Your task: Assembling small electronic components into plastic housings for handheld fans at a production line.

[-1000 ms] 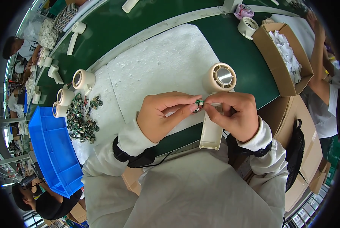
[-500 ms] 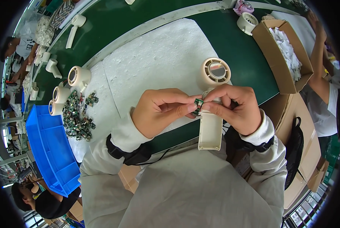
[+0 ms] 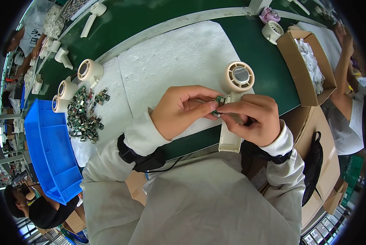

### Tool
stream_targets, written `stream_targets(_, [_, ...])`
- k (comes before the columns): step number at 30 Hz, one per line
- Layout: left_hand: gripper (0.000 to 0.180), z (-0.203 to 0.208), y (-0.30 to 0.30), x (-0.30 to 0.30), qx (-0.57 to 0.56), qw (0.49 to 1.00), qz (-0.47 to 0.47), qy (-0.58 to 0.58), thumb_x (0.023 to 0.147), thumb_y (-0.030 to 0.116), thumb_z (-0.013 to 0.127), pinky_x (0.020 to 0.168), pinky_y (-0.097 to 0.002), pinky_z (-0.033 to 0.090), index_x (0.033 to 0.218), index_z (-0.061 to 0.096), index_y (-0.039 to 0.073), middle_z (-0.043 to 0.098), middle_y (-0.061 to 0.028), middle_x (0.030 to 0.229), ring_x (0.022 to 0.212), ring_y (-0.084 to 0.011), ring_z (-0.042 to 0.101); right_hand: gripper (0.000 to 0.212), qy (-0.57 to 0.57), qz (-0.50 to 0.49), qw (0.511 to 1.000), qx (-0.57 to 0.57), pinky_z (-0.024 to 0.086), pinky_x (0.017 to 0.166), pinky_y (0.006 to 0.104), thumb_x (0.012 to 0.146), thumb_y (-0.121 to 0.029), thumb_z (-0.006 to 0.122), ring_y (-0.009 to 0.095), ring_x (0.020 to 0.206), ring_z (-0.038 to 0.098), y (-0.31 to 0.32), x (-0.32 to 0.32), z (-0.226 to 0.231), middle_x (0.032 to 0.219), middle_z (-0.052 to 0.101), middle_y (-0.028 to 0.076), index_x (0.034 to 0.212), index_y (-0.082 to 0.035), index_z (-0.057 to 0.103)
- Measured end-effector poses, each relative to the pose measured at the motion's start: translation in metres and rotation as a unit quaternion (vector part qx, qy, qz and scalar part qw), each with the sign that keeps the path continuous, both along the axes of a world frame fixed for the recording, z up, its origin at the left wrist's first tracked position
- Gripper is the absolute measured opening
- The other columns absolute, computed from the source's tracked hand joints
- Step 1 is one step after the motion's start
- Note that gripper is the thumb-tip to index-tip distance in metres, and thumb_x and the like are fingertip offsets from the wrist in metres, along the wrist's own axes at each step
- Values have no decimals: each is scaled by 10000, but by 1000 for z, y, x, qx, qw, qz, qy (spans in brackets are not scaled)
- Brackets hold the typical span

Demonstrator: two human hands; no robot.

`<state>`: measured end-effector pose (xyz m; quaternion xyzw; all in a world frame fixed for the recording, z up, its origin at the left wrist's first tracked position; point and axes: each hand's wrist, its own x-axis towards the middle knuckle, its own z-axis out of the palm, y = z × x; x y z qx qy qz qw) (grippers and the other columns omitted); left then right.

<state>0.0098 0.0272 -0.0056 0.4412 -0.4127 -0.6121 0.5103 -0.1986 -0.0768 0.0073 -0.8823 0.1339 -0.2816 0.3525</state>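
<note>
1 small green circuit board [image 3: 220,99] sits between the left hand [image 3: 181,110] and the right hand [image 3: 256,117].
The left thumb and fingers pinch it; the right thumb and forefinger are near together at its lower edge, and I cannot tell whether they grip it. It is just beside the hollow handle [image 3: 230,142] of a cream fan body [image 3: 230,83], well apart from the heap of green boards [image 3: 82,117] on the white sheet [image 3: 170,57].

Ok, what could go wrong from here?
The small green circuit board, pinched in the left hand's fingertips, could slip loose. The cream fan might also get knocked by the right hand, since its open handle appears to overhang the green worktop.
</note>
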Motion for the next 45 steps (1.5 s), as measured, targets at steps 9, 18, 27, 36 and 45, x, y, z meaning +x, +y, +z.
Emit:
stream_targets(9, [268, -1, -1, -8, 16, 998, 46, -42, 1007, 41, 614, 915, -345, 613, 1243, 621, -88, 686, -142, 1162, 1062, -205, 691, 252, 13, -2, 999, -43, 370, 455, 287, 759, -10, 804, 129, 469, 487, 0, 0, -6, 596, 545, 18, 1001, -73, 766])
stream_targets(18, [241, -1, 0, -11, -11, 997, 70, -26, 1002, -8, 583, 932, -325, 592, 1225, 611, -94, 689, -157, 1140, 1046, -217, 700, 150, 8, -167, 985, 34, 419, 529, 281, 818, -33, 784, 138, 578, 533, 13, 0, -3, 725, 610, 40, 966, -30, 758])
stream_targets(27, [247, 1, -1, -9, -93, 983, 79, -139, 976, -36, 603, 914, -321, 583, 1218, 655, -52, 702, -135, 1145, 1021, -198, 705, 126, -15, -151, 988, -3, 460, 660, 291, 833, -27, 768, 166, 721, 549, 9, 3, -4, 848, 611, 61, 957, -9, 752])
stream_targets(36, [307, 21, 4, -34, -230, 862, 140, -429, 899, -73, 674, 767, -300, 569, 1194, 713, 5, 704, -122, 1050, 867, -206, 711, 100, -60, -196, 962, 179, 393, 637, 255, 856, -21, 758, 102, 678, 454, 28, 2, 2, 771, 542, 21, 950, 9, 741])
stream_targets(45, [340, 34, 1, -53, -231, 814, 164, -507, 916, -54, 668, 783, -311, 583, 1249, 671, 17, 679, -122, 1107, 919, -214, 713, 79, -116, -233, 939, 226, 361, 618, 243, 878, -29, 751, 77, 678, 418, 31, 1, 7, 737, 513, -6, 947, 9, 738])
